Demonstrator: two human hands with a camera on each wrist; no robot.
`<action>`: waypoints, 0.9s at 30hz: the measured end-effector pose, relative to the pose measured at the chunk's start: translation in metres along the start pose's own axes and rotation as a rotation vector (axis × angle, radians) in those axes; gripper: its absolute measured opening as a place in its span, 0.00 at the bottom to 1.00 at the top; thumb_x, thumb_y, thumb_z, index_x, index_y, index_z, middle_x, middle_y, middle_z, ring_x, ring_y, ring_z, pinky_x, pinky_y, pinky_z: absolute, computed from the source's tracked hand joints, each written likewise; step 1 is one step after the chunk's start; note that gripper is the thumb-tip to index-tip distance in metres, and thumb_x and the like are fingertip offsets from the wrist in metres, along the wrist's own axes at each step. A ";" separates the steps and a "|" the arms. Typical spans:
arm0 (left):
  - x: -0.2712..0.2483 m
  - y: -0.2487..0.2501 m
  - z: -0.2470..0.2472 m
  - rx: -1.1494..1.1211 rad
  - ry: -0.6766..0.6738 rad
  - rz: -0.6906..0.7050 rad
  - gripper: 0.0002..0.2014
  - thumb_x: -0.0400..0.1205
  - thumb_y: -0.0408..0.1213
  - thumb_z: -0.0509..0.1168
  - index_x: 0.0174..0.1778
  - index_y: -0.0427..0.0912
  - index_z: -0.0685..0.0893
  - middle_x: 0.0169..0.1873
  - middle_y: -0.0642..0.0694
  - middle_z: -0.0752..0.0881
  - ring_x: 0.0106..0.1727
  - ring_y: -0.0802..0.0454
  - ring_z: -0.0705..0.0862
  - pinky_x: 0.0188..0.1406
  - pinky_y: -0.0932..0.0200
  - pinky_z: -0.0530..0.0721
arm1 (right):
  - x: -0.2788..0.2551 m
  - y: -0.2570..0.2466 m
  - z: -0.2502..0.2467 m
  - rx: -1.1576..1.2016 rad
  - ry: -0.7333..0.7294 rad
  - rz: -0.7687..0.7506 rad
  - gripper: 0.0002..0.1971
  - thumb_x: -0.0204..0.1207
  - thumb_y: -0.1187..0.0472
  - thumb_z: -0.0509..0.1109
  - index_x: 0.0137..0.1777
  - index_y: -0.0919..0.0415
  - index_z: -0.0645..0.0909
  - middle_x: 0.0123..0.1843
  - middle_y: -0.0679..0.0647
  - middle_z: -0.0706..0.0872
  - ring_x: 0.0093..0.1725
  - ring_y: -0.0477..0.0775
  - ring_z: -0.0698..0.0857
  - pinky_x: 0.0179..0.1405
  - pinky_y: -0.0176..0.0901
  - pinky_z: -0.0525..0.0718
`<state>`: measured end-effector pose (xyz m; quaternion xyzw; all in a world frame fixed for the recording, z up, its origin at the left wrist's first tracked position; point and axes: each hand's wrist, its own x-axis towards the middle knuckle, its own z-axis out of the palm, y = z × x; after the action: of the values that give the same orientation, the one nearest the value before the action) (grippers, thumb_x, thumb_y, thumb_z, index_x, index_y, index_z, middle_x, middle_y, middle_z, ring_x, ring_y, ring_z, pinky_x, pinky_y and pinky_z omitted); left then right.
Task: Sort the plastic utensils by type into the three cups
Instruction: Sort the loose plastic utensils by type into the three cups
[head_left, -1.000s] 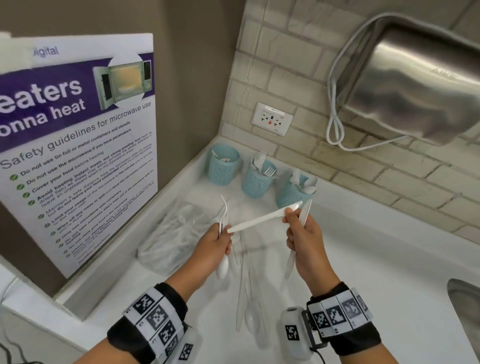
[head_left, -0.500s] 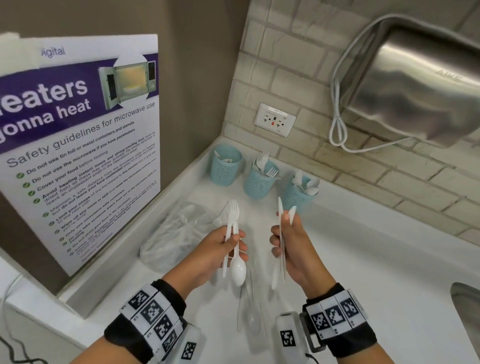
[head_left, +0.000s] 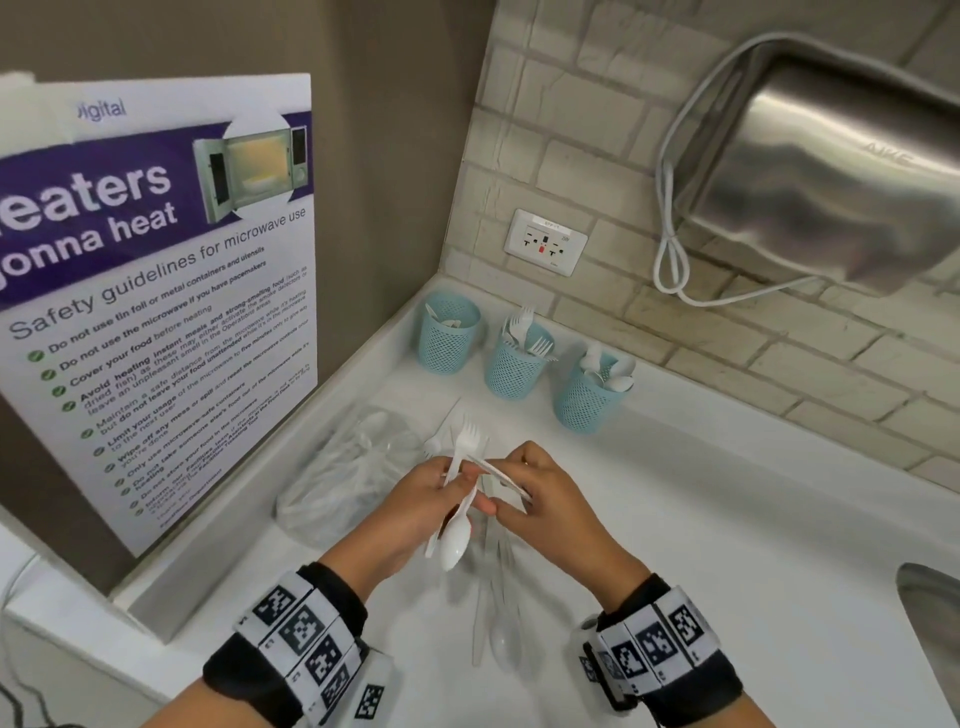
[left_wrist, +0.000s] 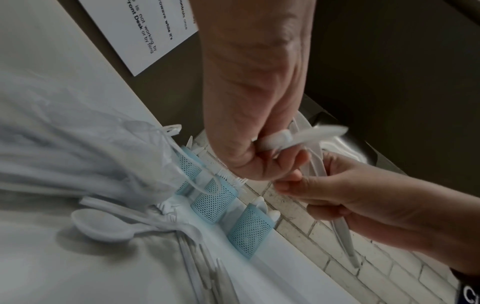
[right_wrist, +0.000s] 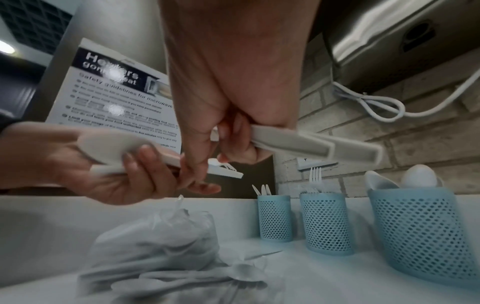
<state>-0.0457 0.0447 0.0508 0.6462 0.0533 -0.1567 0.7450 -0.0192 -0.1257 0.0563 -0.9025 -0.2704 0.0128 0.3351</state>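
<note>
Three blue mesh cups stand along the back wall: the left cup (head_left: 447, 335) holds knives, the middle cup (head_left: 516, 366) forks, the right cup (head_left: 586, 397) spoons. My left hand (head_left: 457, 491) grips a white fork (head_left: 466, 434), tines up, together with a white spoon (head_left: 454, 540), bowl down. My right hand (head_left: 506, 491) grips two white knives (right_wrist: 317, 148) by their handles and meets the left hand above the counter. Its fingertips touch the utensils in the left hand. More loose utensils (head_left: 496, 618) lie on the counter below the hands.
A crumpled clear plastic bag (head_left: 343, 478) lies left of the hands. A poster (head_left: 156, 291) leans on the left wall. A steel dispenser (head_left: 831, 171) with a looped cord hangs above the cups. A sink rim (head_left: 930, 613) shows at the right edge.
The two hands have come together over the counter. The knives in the right hand went from upright to slanting across toward the left hand, which still holds the fork and spoon.
</note>
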 end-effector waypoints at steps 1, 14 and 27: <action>0.000 0.001 0.000 -0.011 -0.015 -0.006 0.10 0.86 0.44 0.58 0.56 0.44 0.80 0.37 0.42 0.91 0.26 0.58 0.82 0.33 0.63 0.80 | 0.000 0.000 0.001 -0.023 0.011 0.000 0.19 0.73 0.59 0.75 0.62 0.39 0.83 0.45 0.44 0.72 0.41 0.41 0.76 0.38 0.32 0.75; 0.004 -0.002 0.002 -0.021 0.025 0.089 0.12 0.87 0.40 0.57 0.52 0.41 0.85 0.32 0.49 0.77 0.26 0.59 0.70 0.24 0.68 0.71 | -0.002 -0.006 0.003 0.454 0.170 0.370 0.11 0.76 0.51 0.73 0.37 0.55 0.90 0.34 0.51 0.90 0.34 0.42 0.84 0.39 0.29 0.78; 0.004 0.004 0.004 0.074 -0.075 0.126 0.17 0.85 0.48 0.59 0.50 0.38 0.84 0.34 0.46 0.88 0.32 0.59 0.84 0.37 0.62 0.81 | -0.002 -0.016 -0.001 0.404 -0.001 0.324 0.13 0.77 0.54 0.73 0.30 0.50 0.84 0.29 0.46 0.84 0.31 0.40 0.81 0.38 0.26 0.76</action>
<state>-0.0416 0.0402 0.0542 0.6691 -0.0209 -0.1354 0.7305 -0.0284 -0.1172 0.0667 -0.8487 -0.1143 0.1208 0.5020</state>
